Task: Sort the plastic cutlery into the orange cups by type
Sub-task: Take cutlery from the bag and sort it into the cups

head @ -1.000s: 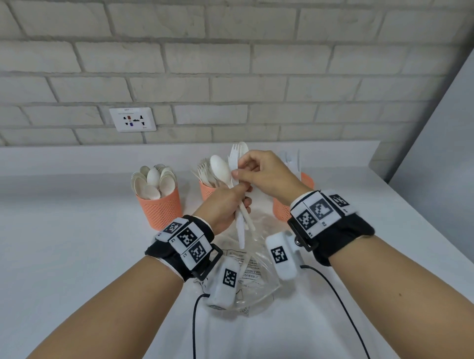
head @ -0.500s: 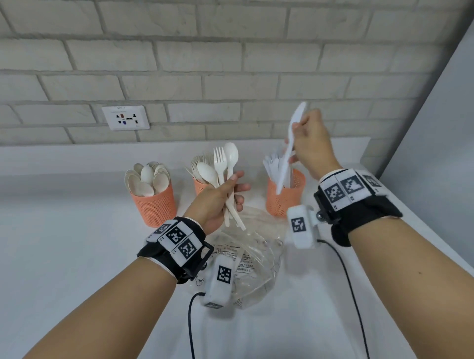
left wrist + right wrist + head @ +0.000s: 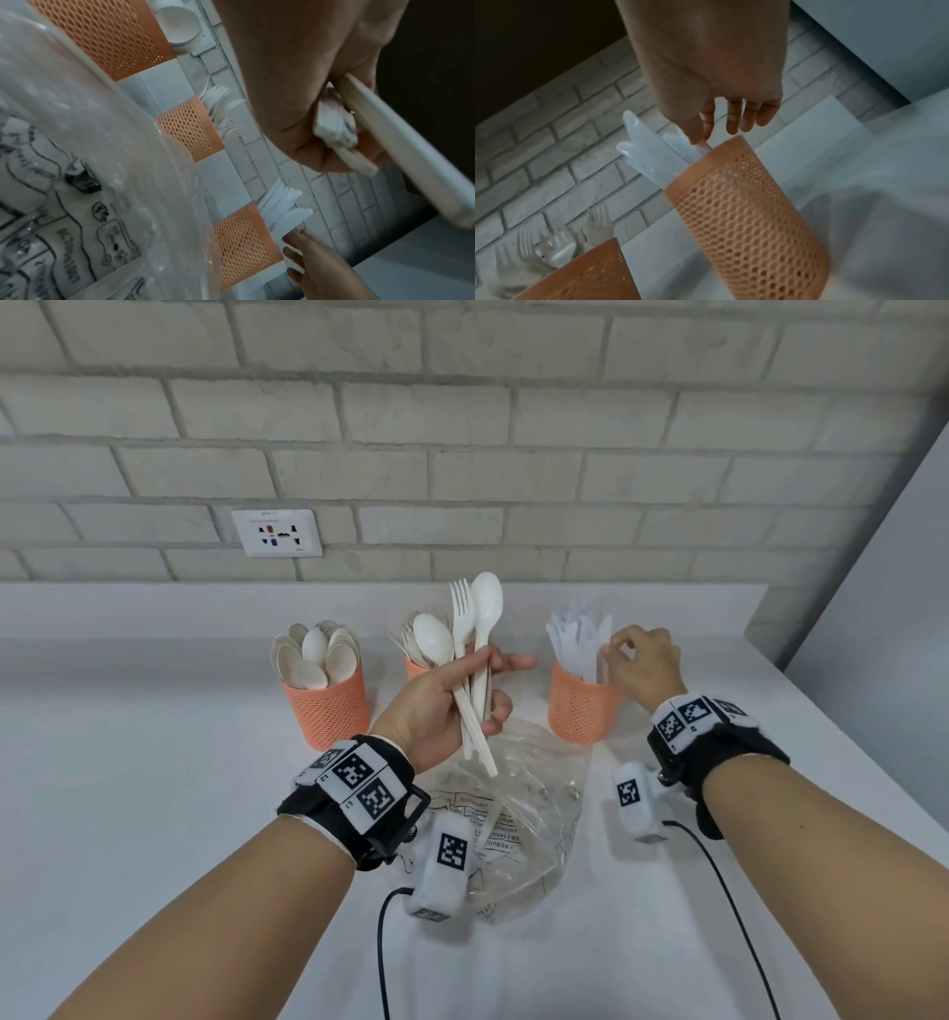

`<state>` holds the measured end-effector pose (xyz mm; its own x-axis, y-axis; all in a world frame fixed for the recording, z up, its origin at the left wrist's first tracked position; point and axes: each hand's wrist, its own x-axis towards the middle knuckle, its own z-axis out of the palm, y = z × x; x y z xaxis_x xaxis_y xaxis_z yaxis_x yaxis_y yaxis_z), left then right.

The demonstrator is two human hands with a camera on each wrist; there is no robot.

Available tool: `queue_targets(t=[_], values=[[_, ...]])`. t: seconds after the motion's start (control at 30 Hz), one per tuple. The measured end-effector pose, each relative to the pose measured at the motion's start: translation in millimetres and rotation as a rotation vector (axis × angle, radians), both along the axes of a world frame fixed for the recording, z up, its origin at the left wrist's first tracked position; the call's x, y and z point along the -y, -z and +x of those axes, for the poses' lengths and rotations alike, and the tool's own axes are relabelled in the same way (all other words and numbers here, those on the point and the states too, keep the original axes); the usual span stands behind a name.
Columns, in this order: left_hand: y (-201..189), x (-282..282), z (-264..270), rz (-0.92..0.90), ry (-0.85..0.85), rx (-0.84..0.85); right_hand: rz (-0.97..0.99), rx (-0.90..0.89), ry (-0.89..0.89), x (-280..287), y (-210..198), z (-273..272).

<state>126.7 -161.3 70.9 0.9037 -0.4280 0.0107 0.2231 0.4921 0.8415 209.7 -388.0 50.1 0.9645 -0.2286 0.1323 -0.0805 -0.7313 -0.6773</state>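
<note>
Three orange mesh cups stand in a row: the left cup [image 3: 328, 711] holds spoons, the middle cup [image 3: 415, 668] holds forks, and the right cup [image 3: 577, 708] holds knives [image 3: 575, 639]. In front of the middle cup, my left hand [image 3: 452, 695] grips a fork [image 3: 460, 613] and two spoons [image 3: 486, 600] upright by their handles [image 3: 411, 162]. My right hand [image 3: 642, 660] is over the right cup [image 3: 744, 203]. Its thumb and forefinger pinch the top end of a white knife [image 3: 702, 147] that stands in the cup.
A crumpled clear plastic bag [image 3: 513, 819] lies on the white counter [image 3: 154, 788] between my wrists. The brick wall with a socket [image 3: 276, 532] is close behind the cups. A grey panel [image 3: 893, 618] closes off the right side.
My right hand pulled a knife out of the bunch, carried it up and right, then lowered it into the right cup. My left hand has kept its hold on the fork and spoons.
</note>
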Motion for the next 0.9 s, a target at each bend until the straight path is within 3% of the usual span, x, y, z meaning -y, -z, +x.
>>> queue_targets(t=[0.07, 0.13, 0.2, 0.27, 0.4, 0.53, 0.7, 0.83, 0.9], values=[[0, -3, 0, -0.012, 0.028, -0.01, -0.022, 0.102, -0.006, -3, -9, -2], [0, -4, 0, -0.014, 0.023, -0.027, -0.009, 0.369, -0.01, -16, -24, -8], [1, -4, 1, -0.015, 0.01, -0.029, 0.077, 0.536, -0.132, -37, -41, -19], [2, -5, 1, -0.04, 0.018, -0.029, 0.18, 0.406, -0.354, -62, -52, -34], [4, -14, 3, -0.129, 0.082, -0.005, 0.358, -0.123, -0.668, -92, -51, -50], [1, -20, 1, -0.088, 0.064, -0.021, 0.666, -0.241, -0.846, -100, -50, -56], [0, -29, -6, 0.063, 0.024, -0.035, 0.76, -0.178, -0.717, -111, -47, -56], [3, -38, -3, 0.144, -0.058, -0.044, 0.793, 0.123, -0.469, -119, -55, -56], [3, -39, -3, 0.241, -0.165, -0.031, 0.685, 0.231, -0.478, -126, -59, -59]])
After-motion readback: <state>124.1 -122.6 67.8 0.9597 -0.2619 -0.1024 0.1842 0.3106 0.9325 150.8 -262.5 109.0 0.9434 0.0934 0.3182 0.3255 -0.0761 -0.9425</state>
